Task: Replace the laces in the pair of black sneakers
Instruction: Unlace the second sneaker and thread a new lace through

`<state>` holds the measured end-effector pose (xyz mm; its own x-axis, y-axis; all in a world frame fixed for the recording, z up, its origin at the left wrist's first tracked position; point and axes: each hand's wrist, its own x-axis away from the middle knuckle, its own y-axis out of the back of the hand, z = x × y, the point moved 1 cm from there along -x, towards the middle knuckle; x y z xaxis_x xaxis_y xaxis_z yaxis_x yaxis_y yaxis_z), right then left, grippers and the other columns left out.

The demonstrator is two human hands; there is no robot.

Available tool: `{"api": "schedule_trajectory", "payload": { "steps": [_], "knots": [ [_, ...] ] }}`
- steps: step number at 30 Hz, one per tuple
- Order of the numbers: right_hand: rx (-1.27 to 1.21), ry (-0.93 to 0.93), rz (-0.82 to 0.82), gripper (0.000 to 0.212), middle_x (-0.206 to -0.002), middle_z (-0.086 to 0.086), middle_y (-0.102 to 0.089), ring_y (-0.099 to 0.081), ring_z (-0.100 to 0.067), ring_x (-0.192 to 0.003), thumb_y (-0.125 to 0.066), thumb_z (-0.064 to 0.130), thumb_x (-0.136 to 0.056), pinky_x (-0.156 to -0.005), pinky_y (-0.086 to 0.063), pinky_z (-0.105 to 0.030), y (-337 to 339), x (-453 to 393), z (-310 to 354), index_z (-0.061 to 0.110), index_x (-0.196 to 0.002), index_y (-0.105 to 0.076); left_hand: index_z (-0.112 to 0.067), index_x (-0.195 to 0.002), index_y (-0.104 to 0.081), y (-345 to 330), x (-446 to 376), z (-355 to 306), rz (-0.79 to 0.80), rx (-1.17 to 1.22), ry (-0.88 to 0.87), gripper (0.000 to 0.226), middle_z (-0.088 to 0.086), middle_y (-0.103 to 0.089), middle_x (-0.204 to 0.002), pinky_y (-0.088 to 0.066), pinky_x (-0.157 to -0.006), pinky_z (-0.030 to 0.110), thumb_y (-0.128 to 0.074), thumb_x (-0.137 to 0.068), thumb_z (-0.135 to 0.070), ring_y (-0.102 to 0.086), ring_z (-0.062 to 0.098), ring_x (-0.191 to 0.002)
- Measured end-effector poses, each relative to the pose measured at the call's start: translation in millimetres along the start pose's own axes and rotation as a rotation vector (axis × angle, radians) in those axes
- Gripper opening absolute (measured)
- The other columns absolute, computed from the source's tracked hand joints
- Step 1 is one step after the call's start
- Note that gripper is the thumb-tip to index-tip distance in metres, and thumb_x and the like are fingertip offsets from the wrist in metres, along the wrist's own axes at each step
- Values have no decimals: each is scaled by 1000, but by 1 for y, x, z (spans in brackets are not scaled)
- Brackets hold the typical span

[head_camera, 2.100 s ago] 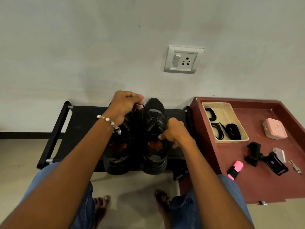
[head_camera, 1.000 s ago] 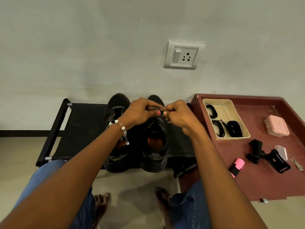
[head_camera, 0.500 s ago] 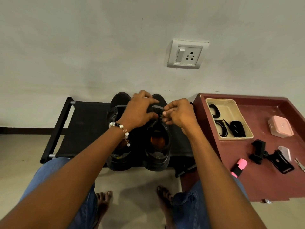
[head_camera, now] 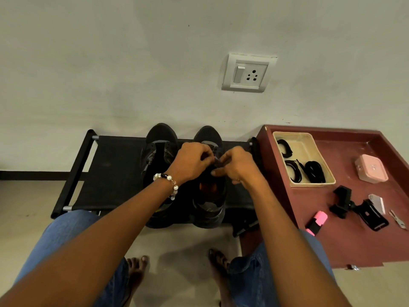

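Two black sneakers stand side by side on a low black rack (head_camera: 110,169), toes toward the wall. The left sneaker (head_camera: 158,149) is untouched. Over the lacing area of the right sneaker (head_camera: 209,196) my left hand (head_camera: 191,161) and my right hand (head_camera: 235,165) meet, fingers curled. Between their fingertips they pinch a black lace (head_camera: 217,157), most of it hidden by the hands. Coiled black laces (head_camera: 314,171) lie in a beige tray (head_camera: 314,185) on the red table.
A red-brown table (head_camera: 354,244) at the right carries a pink box (head_camera: 371,170), a black phone clamp (head_camera: 358,207), a pink highlighter (head_camera: 316,222) and keys (head_camera: 398,219). A wall socket (head_camera: 247,73) is above. My knees and bare feet are below, on the floor.
Earlier my left hand pulled a lace up while my right hand held the right sneaker. Both hands have since come together over its lacing and shifted slightly nearer me.
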<state>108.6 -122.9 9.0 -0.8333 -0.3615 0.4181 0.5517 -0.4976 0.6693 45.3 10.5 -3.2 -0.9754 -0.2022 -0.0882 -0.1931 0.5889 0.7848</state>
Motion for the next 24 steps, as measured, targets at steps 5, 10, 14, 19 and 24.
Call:
{"api": "schedule_trajectory", "payload": {
  "steps": [5,10,14,19,24],
  "knots": [
    [209,91,-135,26,-93,-14,-66,-67,-34,-77,-77,19,-76,-70,-60,-44,-12,0,-2,9,-98,-67,-10,-92,-73,-15,6,0,-10,-121,48,17,7,-55,-99,-43,-71,28,-63,-89,-24,-56,21,-89],
    [117,83,-149,6,-79,-11,-69,-68,-31,-69,-76,14,-77,-67,-60,-43,-7,-1,-6,9,-80,-73,-6,-92,-69,-24,10,-2,-92,-110,97,18,7,-47,-107,-33,-70,19,-62,-91,-22,-44,12,-86],
    [63,83,-128,3,-84,-13,-70,-69,-31,-59,-74,6,-81,-58,-61,-41,-4,0,-7,4,-82,-74,-6,-86,-67,-31,13,-5,-158,-94,122,18,5,-47,-103,-33,-67,19,-61,-91,-22,-46,13,-85],
    [35,69,-102,3,-90,-14,-69,-69,-34,-62,-75,3,-80,-56,-61,-43,-3,-2,-7,5,-82,-75,-6,-86,-68,-37,14,-8,-188,-119,139,19,5,-48,-103,-39,-67,22,-60,-92,-22,-47,17,-90],
    [-6,50,-93,5,-95,-14,-68,-70,-33,-67,-76,4,-80,-58,-61,-43,-2,-3,-8,8,-84,-75,-6,-88,-69,-39,12,-9,-167,-119,122,20,7,-49,-106,-49,-75,32,-60,-92,-23,-48,20,-96]
  ]
}}
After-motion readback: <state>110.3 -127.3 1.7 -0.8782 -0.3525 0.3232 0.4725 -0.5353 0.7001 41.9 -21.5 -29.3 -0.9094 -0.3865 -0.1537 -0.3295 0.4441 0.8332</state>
